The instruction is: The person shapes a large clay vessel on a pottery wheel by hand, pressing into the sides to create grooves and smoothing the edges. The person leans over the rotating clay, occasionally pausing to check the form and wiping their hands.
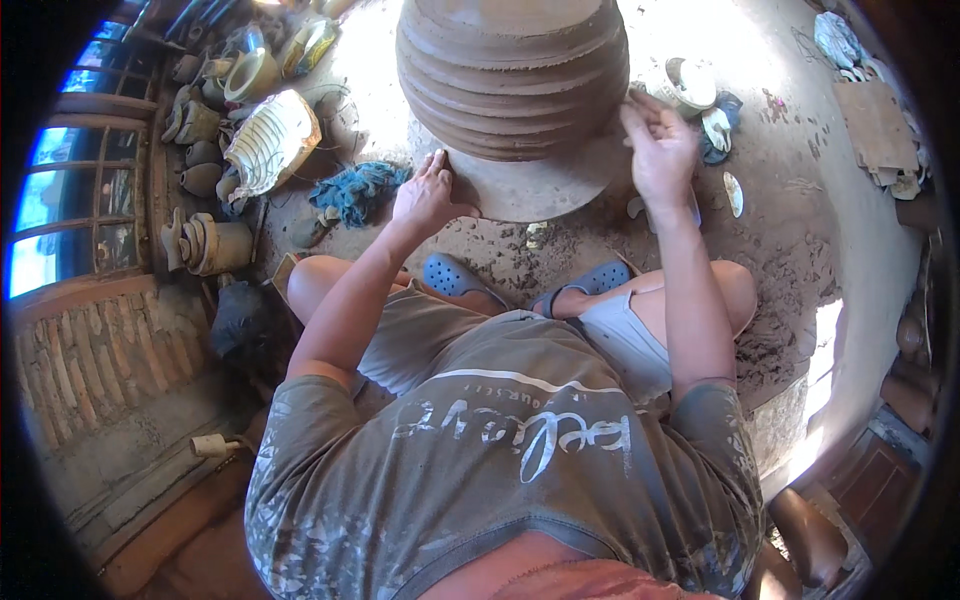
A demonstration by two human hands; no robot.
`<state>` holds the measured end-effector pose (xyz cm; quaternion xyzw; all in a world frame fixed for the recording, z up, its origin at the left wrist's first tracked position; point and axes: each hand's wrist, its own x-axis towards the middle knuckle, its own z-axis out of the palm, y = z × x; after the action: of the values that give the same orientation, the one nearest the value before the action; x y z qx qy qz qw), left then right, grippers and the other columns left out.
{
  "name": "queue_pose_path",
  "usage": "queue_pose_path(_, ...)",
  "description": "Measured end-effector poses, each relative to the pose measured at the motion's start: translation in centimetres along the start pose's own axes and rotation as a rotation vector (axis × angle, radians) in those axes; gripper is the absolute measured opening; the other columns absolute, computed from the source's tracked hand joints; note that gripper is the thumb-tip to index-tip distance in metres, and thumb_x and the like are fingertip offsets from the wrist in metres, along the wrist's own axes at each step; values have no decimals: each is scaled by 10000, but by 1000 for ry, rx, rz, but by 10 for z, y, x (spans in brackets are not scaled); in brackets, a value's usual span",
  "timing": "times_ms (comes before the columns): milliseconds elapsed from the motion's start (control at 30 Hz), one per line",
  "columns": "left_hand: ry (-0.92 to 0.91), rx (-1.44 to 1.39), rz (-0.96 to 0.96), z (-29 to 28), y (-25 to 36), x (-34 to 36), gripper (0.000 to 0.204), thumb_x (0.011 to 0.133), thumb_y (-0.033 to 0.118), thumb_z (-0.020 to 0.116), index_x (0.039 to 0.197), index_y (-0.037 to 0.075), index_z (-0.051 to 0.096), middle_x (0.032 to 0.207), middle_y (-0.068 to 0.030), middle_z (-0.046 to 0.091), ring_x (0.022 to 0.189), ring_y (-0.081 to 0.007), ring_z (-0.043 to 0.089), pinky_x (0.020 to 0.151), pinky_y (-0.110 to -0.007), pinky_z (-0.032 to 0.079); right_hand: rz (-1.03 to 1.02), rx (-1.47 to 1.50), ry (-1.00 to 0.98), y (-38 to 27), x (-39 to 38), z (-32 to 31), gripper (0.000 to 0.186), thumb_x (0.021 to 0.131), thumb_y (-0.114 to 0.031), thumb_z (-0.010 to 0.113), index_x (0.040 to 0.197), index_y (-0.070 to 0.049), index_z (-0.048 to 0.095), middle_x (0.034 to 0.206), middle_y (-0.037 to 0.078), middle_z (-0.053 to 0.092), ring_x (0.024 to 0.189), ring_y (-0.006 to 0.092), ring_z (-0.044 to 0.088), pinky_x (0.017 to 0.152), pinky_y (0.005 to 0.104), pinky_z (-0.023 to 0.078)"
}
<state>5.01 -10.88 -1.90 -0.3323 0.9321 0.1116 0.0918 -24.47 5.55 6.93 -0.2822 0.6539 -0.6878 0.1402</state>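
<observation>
A large ribbed brown clay pot (512, 75) stands on a round clay-coloured wheel disc (545, 185) in front of me. My left hand (428, 195) lies flat on the disc's left edge, fingers together and pointing at the pot's base. My right hand (658, 150) is raised at the pot's lower right side, fingers loosely curled, touching or nearly touching the wall. Neither hand visibly holds anything. My knees and blue sandals (455, 277) sit just below the disc.
Several unfired clay pots and jugs (205, 240) crowd the left by a window. A ribbed pale vessel (272, 140) lies on its side, and a blue rag (358, 190) lies near the disc. A white bowl (690, 85) and shards sit at right on the dirt floor.
</observation>
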Motion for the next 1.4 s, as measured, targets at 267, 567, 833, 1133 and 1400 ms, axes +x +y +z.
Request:
queue_pose_path(267, -21, -58, -87, 12, 61, -7, 936, 807, 672, 799, 1269, -130, 659, 1593, -412, 385, 1517, -500, 393, 1101, -472, 532, -75, -122, -70, 0, -90, 57, 729, 925, -43, 715, 1572, 103, 412, 726, 59, 689, 639, 99, 637, 688, 291, 570)
queue_pose_path(567, 407, 265, 158, 88, 66, -4, 524, 1007, 356, 592, 1292, -82, 633, 1451, -431, 509, 1355, -580, 529, 1009, -540, 575, -201, -297, -294, -22, -147, 104, 673, 942, -133, 765, 1528, -1, 461, 878, 138, 738, 754, 243, 723, 731, 356, 588)
queue_pose_path(833, 80, -418, 13, 8, 31, -18, 429, 1103, 415, 520, 1141, 45, 735, 977, -109, 794, 1011, -275, 751, 832, -439, 571, -402, -448, -505, -7, -142, 60, 288, 950, -129, 715, 1225, -60, 766, 1037, 158, 738, 951, 351, 721, 843, 439, 586)
queue_pose_path(1133, -540, -1237, 189, -20, 48, -56, 526, 1109, 543, 527, 1138, 66, 745, 831, 0, 725, 741, -80, 563, 674, -258, 442, -607, -555, -848, 25, -139, 18, 221, 902, -106, 712, 1083, 18, 746, 1059, 139, 717, 995, 350, 678, 901, 413, 564)
queue_pose_path(1400, -344, -1408, 272, -3, 73, -46, 445, 1108, 466, 578, 1149, 43, 710, 896, -25, 723, 902, -121, 645, 829, -291, 488, -66, -199, -626, 18, -146, 12, 149, 918, -35, 774, 1040, 49, 753, 1029, 163, 751, 824, 264, 762, 719, 348, 598)
